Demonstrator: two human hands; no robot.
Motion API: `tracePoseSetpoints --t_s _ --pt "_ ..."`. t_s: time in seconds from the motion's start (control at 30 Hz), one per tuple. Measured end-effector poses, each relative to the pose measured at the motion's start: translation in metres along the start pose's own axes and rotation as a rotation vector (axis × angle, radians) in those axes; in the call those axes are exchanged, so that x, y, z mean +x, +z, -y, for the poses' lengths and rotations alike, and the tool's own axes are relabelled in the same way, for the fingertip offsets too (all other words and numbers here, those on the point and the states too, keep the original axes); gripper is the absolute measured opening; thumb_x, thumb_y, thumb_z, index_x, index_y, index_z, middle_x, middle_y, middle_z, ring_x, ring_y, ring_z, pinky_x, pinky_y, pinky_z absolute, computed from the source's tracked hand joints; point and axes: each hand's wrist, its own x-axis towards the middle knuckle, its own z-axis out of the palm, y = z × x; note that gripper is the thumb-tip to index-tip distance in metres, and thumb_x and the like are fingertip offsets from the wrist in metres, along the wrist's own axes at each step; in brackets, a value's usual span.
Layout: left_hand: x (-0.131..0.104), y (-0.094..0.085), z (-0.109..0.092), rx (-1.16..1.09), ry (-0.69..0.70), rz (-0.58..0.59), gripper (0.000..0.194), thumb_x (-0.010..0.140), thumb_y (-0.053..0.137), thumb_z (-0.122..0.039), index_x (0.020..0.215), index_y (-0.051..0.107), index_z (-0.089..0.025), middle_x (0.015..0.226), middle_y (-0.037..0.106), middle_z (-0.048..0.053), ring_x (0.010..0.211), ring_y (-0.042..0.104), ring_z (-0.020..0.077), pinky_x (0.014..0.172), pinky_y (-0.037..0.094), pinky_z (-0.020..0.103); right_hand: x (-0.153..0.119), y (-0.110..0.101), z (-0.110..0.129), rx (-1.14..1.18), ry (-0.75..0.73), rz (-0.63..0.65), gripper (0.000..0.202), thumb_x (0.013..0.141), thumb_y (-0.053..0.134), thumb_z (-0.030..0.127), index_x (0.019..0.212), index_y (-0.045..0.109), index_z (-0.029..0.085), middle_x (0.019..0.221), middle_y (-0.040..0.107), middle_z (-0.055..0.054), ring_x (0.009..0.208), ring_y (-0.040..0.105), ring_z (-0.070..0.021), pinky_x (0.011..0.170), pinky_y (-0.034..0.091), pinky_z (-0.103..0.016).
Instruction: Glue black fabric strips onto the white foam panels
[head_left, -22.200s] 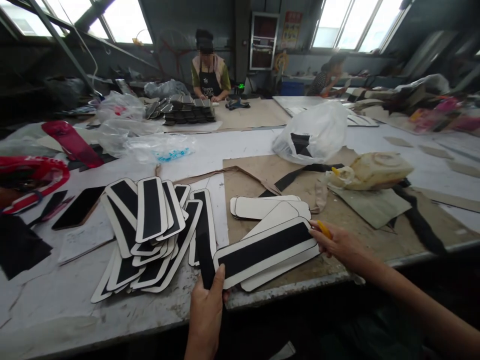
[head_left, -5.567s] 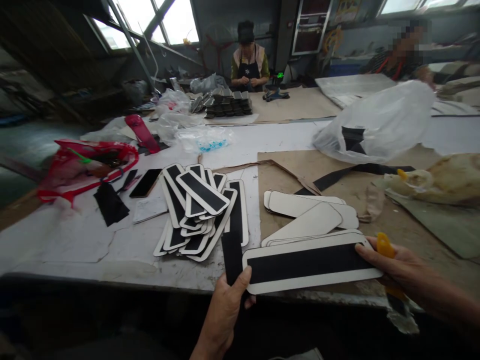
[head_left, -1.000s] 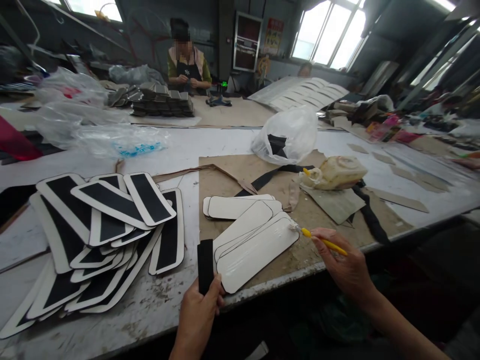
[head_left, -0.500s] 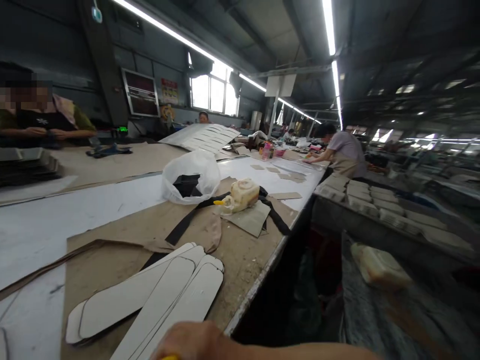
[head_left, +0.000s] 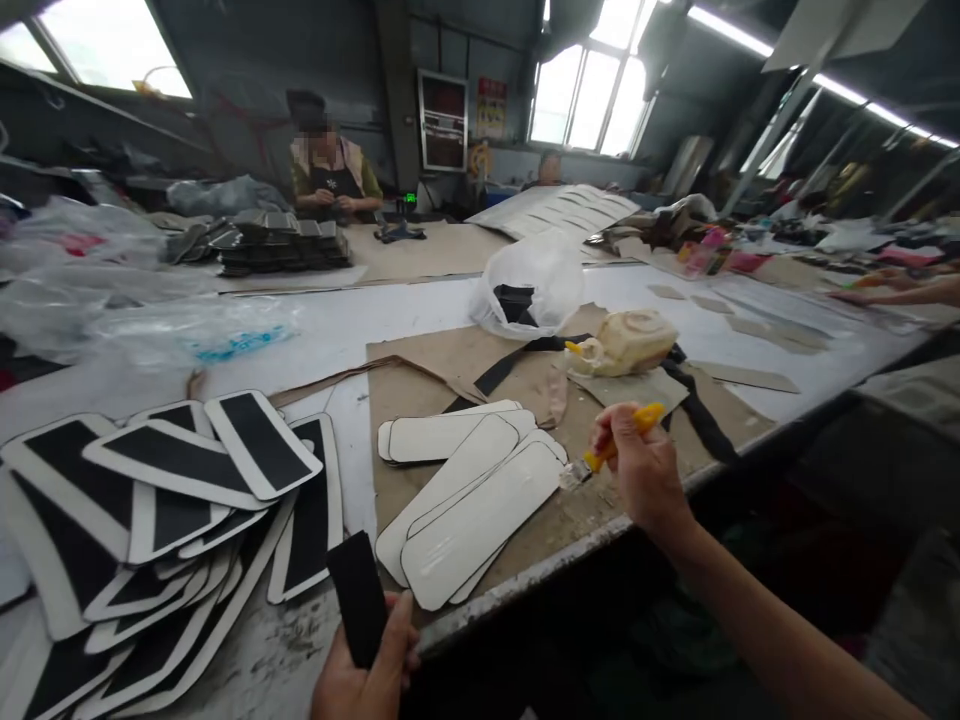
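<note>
My left hand (head_left: 367, 672) grips a black strip (head_left: 358, 594) at the near table edge. My right hand (head_left: 641, 472) holds a yellow-handled brush (head_left: 609, 451), its bristles just right of a fan of white rounded panels (head_left: 465, 500) lying on brown cardboard (head_left: 450, 365). The top panel looks wet and shiny. To the left lies a heap of white panels with black strips stuck on them (head_left: 157, 500).
A cream glue jug (head_left: 626, 340) and a clear plastic bag (head_left: 529, 280) sit behind the panels. Loose black strips trail right. Across the table a person in an apron (head_left: 330, 175) works by stacked dark pieces (head_left: 281, 245). Other people work at the right.
The view has swung back from the right side of the room to the table. My right hand has lifted the brush slightly off the panel; my left still holds the black strip.
</note>
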Motion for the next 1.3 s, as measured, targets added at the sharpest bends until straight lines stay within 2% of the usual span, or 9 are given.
tracePoseSetpoints --t_s 0.3,0.63,0.73,0.83,0.93,1.03,1.1,1.17,1.3 --pt "0.014 0.006 0.013 0.035 -0.027 0.070 0.047 0.057 0.069 -0.056 0.078 0.056 -0.017 0.053 0.063 0.001 0.046 0.055 0.0183 0.046 0.044 0.029 0.003 0.039 -0.032 -0.023 -0.011 0.074 0.030 0.089 0.043 0.046 0.073 0.047 0.021 0.061 0.045 0.004 0.055 0.045 -0.0095 0.052 0.038 -0.022" --pt "0.018 0.008 0.015 -0.006 -0.053 0.042 0.048 0.053 0.070 -0.056 0.077 0.058 -0.016 0.053 0.063 0.001 0.044 0.053 0.0166 0.043 0.042 0.027 0.006 -0.018 0.000 -0.593 -0.291 0.021 0.024 0.089 0.046 0.040 0.076 0.052 0.021 0.070 0.049 0.000 0.061 0.047 -0.0131 0.056 0.039 -0.027" --pt "0.010 0.004 0.009 -0.006 -0.038 0.044 0.045 0.056 0.070 -0.057 0.071 0.059 -0.016 0.050 0.060 0.000 0.043 0.050 0.0146 0.042 0.039 0.026 0.002 -0.014 0.013 -0.456 -0.173 0.044 0.024 0.087 0.049 0.042 0.074 0.052 0.022 0.066 0.048 0.000 0.057 0.045 -0.0130 0.052 0.038 -0.027" --pt "-0.008 0.005 -0.004 -0.149 -0.018 0.134 0.042 0.070 0.059 -0.056 0.076 0.061 -0.014 0.054 0.060 0.001 0.045 0.049 0.0125 0.042 0.038 0.023 -0.005 0.000 0.021 -0.109 0.133 0.127 0.026 0.087 0.047 0.046 0.074 0.049 0.023 0.056 0.042 0.005 0.048 0.040 -0.0109 0.045 0.034 -0.024" --pt "-0.028 0.015 -0.021 -0.329 -0.050 0.273 0.039 0.075 0.056 -0.052 0.081 0.061 -0.014 0.058 0.062 0.002 0.046 0.053 0.0128 0.042 0.040 0.022 -0.023 0.019 0.021 -0.051 0.363 0.321 0.027 0.084 0.052 0.047 0.075 0.054 0.021 0.052 0.038 0.007 0.044 0.035 -0.0078 0.041 0.029 -0.021" --pt "-0.043 0.028 -0.030 -0.350 -0.076 0.342 0.037 0.072 0.062 -0.049 0.076 0.063 -0.013 0.061 0.066 0.005 0.048 0.056 0.0136 0.047 0.045 0.023 -0.055 0.041 0.017 -0.158 0.460 0.600 0.025 0.077 0.064 0.042 0.076 0.058 0.017 0.057 0.048 0.005 0.048 0.045 -0.0071 0.045 0.037 -0.020" --pt "-0.048 0.032 -0.030 -0.326 -0.081 0.337 0.036 0.070 0.064 -0.049 0.073 0.065 -0.012 0.062 0.067 0.005 0.049 0.057 0.0136 0.050 0.047 0.024 -0.077 0.054 0.012 -0.022 0.617 0.743 0.026 0.076 0.064 0.041 0.078 0.053 0.018 0.054 0.051 0.006 0.045 0.050 -0.0089 0.043 0.041 -0.022" --pt "-0.050 0.032 -0.027 -0.294 -0.071 0.301 0.036 0.067 0.067 -0.048 0.071 0.066 -0.013 0.060 0.066 0.004 0.051 0.057 0.0137 0.052 0.047 0.023 -0.093 0.064 0.008 0.128 0.723 0.755 0.027 0.078 0.061 0.042 0.078 0.046 0.020 0.048 0.048 0.008 0.038 0.048 -0.0094 0.038 0.041 -0.022" --pt "-0.047 0.031 -0.016 -0.228 -0.013 0.244 0.035 0.066 0.068 -0.049 0.072 0.066 -0.015 0.058 0.065 0.002 0.055 0.058 0.0149 0.056 0.048 0.024 -0.106 0.073 0.004 0.120 0.681 0.626 0.029 0.080 0.058 0.044 0.076 0.043 0.020 0.047 0.044 0.010 0.036 0.042 -0.0064 0.036 0.039 -0.020"
